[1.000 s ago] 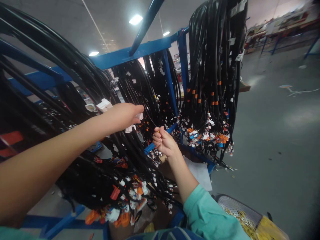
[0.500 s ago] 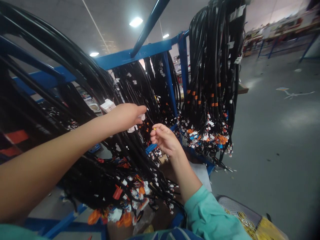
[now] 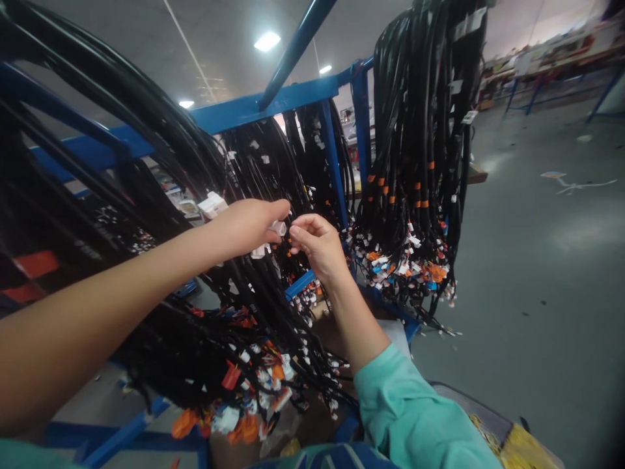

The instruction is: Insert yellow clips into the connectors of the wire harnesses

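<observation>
My left hand reaches across the hanging cables, its fingers closed on a white plastic connector whose end sticks out at the fingertips. Close to that end, my right hand is closed in a pinch. The fingers cover the small yellow piece seen in this pinch a moment ago. Behind and below both hands hangs a thick bundle of black wire harnesses. A white block-shaped connector lies against the cables behind my left forearm.
A blue metal rack carries the harnesses. Another harness bundle hangs at right, with orange, white and blue connectors at its lower ends. Orange and white connectors dangle low in front. A grey basket with yellow parts stands at lower right.
My right hand has moved up and slightly left, close to the white connector. The yellow piece at its fingertips is hidden now. My left hand has barely moved.
</observation>
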Action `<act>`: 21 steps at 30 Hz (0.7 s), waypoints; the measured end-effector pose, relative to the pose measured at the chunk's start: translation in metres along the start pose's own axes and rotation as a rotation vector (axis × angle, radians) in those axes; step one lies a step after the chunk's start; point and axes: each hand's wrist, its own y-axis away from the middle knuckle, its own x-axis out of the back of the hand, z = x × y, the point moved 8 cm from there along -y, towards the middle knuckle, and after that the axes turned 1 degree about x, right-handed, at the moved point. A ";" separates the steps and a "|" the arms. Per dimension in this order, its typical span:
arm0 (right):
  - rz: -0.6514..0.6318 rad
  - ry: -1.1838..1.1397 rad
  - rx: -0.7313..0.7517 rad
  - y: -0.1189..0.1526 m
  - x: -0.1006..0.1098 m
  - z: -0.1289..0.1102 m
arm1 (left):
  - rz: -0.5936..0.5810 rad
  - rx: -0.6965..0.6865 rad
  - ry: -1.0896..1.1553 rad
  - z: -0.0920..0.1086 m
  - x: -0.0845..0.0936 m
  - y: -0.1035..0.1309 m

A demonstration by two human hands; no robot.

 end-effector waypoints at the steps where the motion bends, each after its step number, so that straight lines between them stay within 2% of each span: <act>1: -0.004 -0.007 -0.012 -0.001 -0.001 0.001 | -0.001 -0.009 0.004 0.001 0.000 0.000; 7: -0.009 -0.046 -0.066 0.002 0.000 0.007 | -0.026 -0.047 -0.021 0.004 -0.003 -0.001; 15: 0.094 0.067 0.079 0.004 0.002 0.002 | 0.053 -0.044 0.009 0.002 0.000 0.001; 21: 0.135 -0.055 0.061 0.005 -0.008 0.014 | 0.074 -0.042 0.014 0.002 0.001 0.001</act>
